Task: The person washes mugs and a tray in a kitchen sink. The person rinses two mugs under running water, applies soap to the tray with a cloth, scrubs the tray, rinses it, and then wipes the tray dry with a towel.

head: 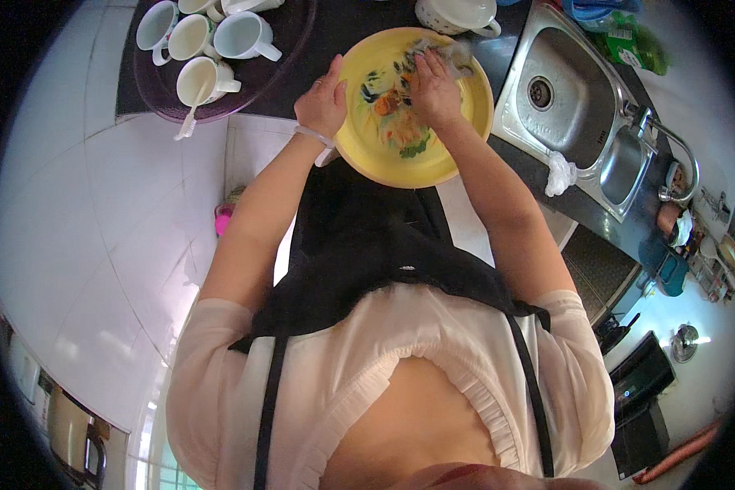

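A yellow basin [358, 144] with a painted picture on its inside stands tilted in front of me, at the counter's edge. My left hand [322, 105] grips its left rim, and a pale bangle circles that wrist. Inside the basin, my right hand [433, 92] presses a greyish, translucent wad [459, 56], perhaps a cloth or mesh scrubber, against the upper right wall. Part of the wad is hidden under the fingers.
At upper left, several cups [243, 37] stand on a purple tray [263, 98], one holding a brush [190, 122]. A dotted cup [456, 15] is behind the basin. To the right are a steel sink [563, 122], faucet [689, 153], knotted plastic bag [560, 173] and green bottle [634, 46].
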The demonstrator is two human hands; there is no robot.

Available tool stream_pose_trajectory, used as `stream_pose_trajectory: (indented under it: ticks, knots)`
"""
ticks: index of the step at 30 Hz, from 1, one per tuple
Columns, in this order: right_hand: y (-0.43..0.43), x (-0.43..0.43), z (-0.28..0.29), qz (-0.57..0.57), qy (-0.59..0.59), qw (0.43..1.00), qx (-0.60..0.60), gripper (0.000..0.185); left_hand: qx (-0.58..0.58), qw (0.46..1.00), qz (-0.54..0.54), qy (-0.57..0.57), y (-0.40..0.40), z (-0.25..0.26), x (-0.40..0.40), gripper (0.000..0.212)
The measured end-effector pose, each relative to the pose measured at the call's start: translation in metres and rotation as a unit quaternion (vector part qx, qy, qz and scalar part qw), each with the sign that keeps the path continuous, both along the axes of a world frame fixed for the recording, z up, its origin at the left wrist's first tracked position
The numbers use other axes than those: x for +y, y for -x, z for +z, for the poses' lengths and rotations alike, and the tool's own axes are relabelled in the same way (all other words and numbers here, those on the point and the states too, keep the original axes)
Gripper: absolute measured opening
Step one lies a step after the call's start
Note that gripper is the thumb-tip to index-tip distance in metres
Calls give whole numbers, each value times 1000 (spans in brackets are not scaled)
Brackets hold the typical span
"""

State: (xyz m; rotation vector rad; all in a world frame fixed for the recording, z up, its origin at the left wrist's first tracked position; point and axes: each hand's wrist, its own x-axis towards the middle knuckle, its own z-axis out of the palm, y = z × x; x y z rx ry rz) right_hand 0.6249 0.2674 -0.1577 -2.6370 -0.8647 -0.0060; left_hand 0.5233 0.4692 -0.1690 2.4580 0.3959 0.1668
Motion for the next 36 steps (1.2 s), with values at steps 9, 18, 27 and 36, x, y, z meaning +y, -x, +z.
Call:
stream_pose_trajectory:
  ticks: [9,18,27,36]
  knots:
    - [46,-73,3,-48,1,998,44,42,-40,998,47,-11,4,-9,-4,48]
    - [-5,8,-7,13,20,999,-33,48,11,1000,10,-17,-1,-3,0,48]
    - [61,-75,1,-75,40,995,57,44,-36,998,48,-33,1,-7,-3,47]
    - [3,45,1,93,-40,995,-19,36,-5,1000,17,-27,-2,-4,2,48]
